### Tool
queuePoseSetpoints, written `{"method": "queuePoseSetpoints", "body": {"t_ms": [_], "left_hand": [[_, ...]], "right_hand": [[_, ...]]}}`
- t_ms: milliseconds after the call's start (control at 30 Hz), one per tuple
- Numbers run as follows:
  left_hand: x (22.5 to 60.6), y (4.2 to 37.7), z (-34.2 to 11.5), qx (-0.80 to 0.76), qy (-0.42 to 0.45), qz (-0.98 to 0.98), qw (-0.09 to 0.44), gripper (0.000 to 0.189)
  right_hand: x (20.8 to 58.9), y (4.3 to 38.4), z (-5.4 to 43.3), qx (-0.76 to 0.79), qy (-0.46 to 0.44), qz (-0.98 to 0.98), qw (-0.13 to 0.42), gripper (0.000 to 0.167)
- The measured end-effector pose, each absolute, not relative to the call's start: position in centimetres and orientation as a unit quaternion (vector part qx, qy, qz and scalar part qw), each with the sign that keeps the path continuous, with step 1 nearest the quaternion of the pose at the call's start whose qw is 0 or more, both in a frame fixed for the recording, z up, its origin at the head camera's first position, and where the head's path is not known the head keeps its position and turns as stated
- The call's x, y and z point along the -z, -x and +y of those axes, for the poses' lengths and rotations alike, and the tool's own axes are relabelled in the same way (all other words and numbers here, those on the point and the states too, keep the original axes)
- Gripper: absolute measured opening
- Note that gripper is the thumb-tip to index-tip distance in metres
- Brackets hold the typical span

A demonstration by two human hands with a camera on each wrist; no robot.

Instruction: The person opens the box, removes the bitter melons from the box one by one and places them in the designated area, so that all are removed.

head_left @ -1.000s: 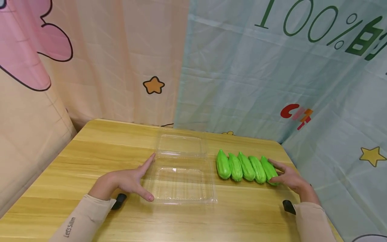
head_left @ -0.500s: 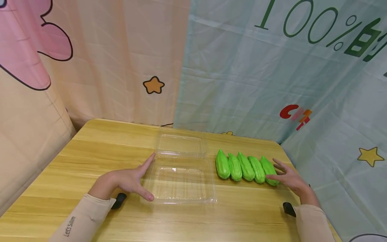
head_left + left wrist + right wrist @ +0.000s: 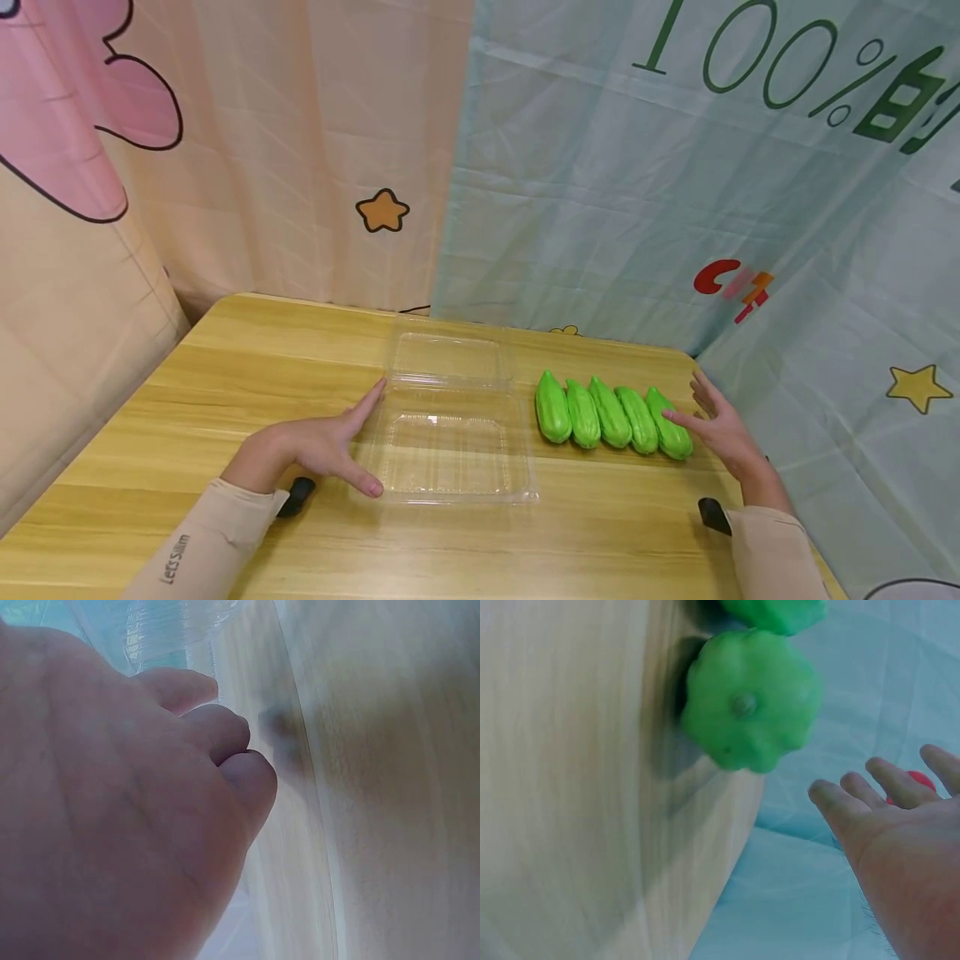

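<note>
A clear plastic clamshell box [image 3: 457,498] lies unfolded on the wooden table, its lid [image 3: 450,357] laid back on the far side. My left hand [image 3: 322,448] spreads thumb and forefinger along the box's left side, fingertips right at the edge. In the left wrist view its other fingers [image 3: 225,735] bend slightly and hold nothing. Several ridged green gourds [image 3: 611,414] lie side by side in a row right of the box. Just right of the end gourd [image 3: 671,427], my right hand [image 3: 723,437] is raised with fingers extended. The right wrist view shows a gap between that hand [image 3: 911,847] and the nearest gourd [image 3: 754,701].
The wooden table [image 3: 225,383] has rounded back corners. Printed curtains [image 3: 570,208] hang close behind it and along both sides. Dark wrist-camera mounts [image 3: 297,498] stick out at both cuffs.
My right hand has come off the end gourd, its fingers opening and shifting up and to the right. The left hand and the box stay where they were.
</note>
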State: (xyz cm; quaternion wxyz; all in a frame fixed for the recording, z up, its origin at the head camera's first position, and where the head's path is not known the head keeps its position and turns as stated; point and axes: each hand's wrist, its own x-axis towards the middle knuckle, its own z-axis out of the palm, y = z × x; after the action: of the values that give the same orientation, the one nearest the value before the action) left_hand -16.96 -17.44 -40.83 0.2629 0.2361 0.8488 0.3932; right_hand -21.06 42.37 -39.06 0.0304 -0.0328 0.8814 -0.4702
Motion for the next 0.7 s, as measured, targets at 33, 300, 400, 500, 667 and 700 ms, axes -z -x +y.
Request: {"method": "queuePoseSetpoints", "body": {"t_ms": [33, 300, 400, 500, 667, 700], "left_hand": [[40.8, 17.0, -17.4, -0.393, -0.236, 0.849, 0.262, 0.144], [40.9, 16.9, -17.4, -0.395, -0.243, 0.848, 0.257, 0.144], [40.9, 16.9, -17.4, -0.395, -0.246, 0.848, 0.253, 0.144], [40.9, 16.9, -17.4, -0.394, -0.248, 0.849, 0.249, 0.144], [40.9, 17.0, -17.4, -0.397, -0.253, 0.847, 0.247, 0.144], [40.9, 17.0, -17.4, -0.398, -0.254, 0.847, 0.246, 0.144]], "right_hand": [[38.9, 21.1, 42.2, 0.473, 0.038, 0.88, 0.022, 0.102], [37.4, 21.1, 40.3, 0.484, 0.071, 0.872, -0.003, 0.101], [36.8, 21.1, 39.2, 0.485, 0.092, 0.87, -0.011, 0.101], [36.3, 21.1, 38.0, 0.484, 0.117, 0.867, -0.02, 0.101], [35.6, 21.1, 35.6, 0.475, 0.145, 0.867, -0.028, 0.102], [35.6, 21.1, 35.1, 0.473, 0.15, 0.868, -0.028, 0.102]]}}
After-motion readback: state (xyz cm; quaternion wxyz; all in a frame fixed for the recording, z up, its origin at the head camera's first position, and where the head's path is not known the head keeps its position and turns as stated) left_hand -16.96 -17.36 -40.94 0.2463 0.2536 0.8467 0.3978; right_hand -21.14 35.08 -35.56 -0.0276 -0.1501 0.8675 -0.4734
